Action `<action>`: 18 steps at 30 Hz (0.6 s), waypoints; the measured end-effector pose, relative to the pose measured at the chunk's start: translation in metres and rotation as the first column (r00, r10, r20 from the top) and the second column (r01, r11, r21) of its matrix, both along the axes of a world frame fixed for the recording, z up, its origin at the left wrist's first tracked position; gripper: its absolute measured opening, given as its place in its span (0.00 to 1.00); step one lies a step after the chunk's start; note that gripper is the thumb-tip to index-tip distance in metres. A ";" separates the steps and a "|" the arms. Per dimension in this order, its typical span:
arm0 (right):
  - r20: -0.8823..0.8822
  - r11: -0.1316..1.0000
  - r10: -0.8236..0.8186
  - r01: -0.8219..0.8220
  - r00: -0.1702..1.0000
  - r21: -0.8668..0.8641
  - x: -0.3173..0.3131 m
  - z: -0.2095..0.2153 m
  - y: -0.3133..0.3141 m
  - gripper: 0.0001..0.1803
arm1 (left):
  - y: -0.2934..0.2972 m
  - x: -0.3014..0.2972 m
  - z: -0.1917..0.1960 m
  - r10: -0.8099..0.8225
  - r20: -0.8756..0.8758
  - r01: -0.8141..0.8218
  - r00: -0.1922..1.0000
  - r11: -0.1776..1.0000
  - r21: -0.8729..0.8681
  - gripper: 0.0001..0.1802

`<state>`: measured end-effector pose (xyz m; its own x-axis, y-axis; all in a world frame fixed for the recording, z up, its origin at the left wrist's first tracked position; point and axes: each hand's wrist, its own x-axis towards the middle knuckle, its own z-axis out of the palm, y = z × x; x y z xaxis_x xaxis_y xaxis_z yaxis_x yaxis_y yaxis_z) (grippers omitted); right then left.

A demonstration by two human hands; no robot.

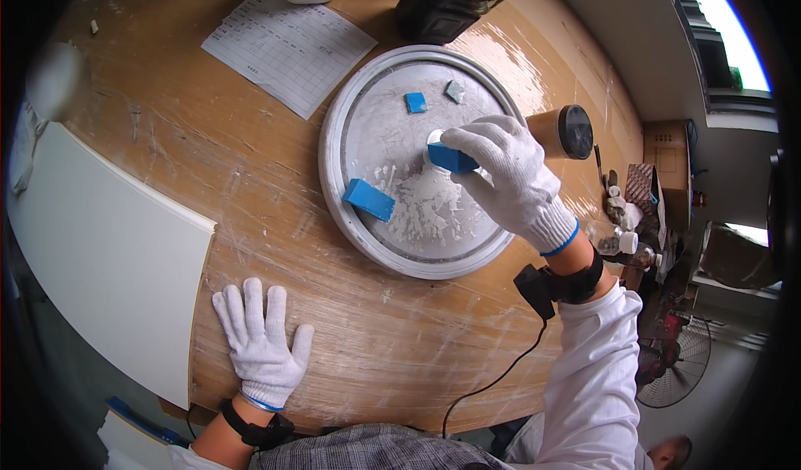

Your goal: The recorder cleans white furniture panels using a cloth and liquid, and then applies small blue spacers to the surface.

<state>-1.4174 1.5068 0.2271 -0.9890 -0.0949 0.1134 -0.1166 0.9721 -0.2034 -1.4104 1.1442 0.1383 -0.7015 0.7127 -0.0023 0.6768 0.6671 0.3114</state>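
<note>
From the head view, the right hand [506,174] is pinching a blue block [451,159] at the centre of the round grey tray [337,128], its long axis running left to right. The left hand [261,342] is resting flat, fingers spread, near the wooden tabletop's [192,161] front edge, well apart. Another blue block [368,199] is lying by the tray's left rim.
</note>
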 end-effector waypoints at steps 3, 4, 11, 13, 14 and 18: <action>0.011 1.000 0.017 -0.017 1.000 0.020 -0.001 0.000 0.000 0.24 | 0.000 0.000 0.000 -0.001 0.004 0.001 1.000 1.000 -0.004 0.36; 0.015 0.999 0.027 -0.028 1.000 0.028 -0.001 0.000 0.000 0.24 | 0.000 0.000 0.000 0.000 0.004 0.000 1.000 1.000 -0.005 0.36; 0.024 0.995 0.031 -0.033 0.999 0.098 -0.002 -0.002 -0.001 0.21 | -0.001 0.000 0.000 -0.005 -0.001 0.005 1.000 1.000 -0.002 0.37; -0.013 0.999 0.016 -0.015 1.000 0.038 -0.002 0.000 -0.003 0.25 | -0.001 0.000 0.001 -0.007 0.001 0.007 1.000 1.000 -0.001 0.37; -0.011 0.999 0.015 -0.015 1.000 0.038 -0.002 0.001 -0.003 0.25 | 0.000 0.000 0.001 -0.009 0.006 0.009 1.000 1.000 -0.004 0.37; -0.011 0.999 0.022 -0.022 1.000 0.040 -0.002 0.000 -0.004 0.24 | -0.001 0.000 0.001 -0.006 0.011 0.007 1.000 1.000 -0.010 0.37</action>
